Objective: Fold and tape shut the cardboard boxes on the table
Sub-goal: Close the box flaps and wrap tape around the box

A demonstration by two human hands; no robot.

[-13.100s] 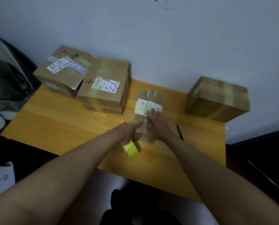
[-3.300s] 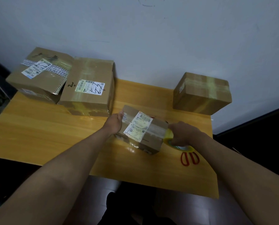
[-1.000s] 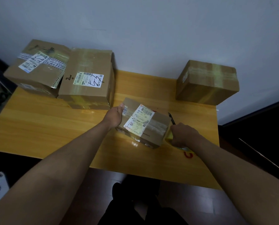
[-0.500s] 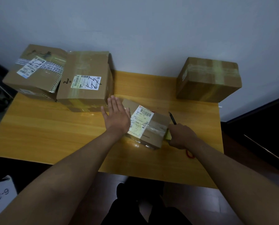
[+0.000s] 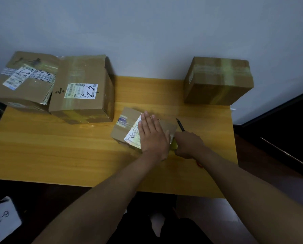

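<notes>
Nearest the camera, a white card (image 5: 3, 217) at the lower left edge read "6-3". Both forearms reached in from the bottom over the wooden table (image 5: 59, 152).

Left hand (image 5: 153, 136) lay flat on top of the small cardboard box (image 5: 124, 127), fingers straight and close together, palm pressing down over the shipping label (image 5: 134, 133). Label print too small to read; a small blue-printed sticker (image 5: 122, 119) sat on the box's left part, also unreadable.

Right hand (image 5: 188, 144) was just beside the box's right end, fingers curled round a yellow tape roll (image 5: 174, 146), of which only a sliver showed between the two hands. A bit of red (image 5: 199, 164) poked out under the right wrist; what it was could not be told. A dark pen (image 5: 180, 124) lay on the table just past the right hand, touching nothing.

Further back left, a large taped box (image 5: 82, 88) carried a white barcode label (image 5: 81, 90) with black scrawl, unreadable. Touching its left side was another box (image 5: 23, 81) with striped printed tape and a label. Far right, against the wall, a box (image 5: 217, 80) crossed with yellowish tape stood well apart from the others.

Plain pale wall (image 5: 147, 32) behind, dark floor below the table edge.
</notes>
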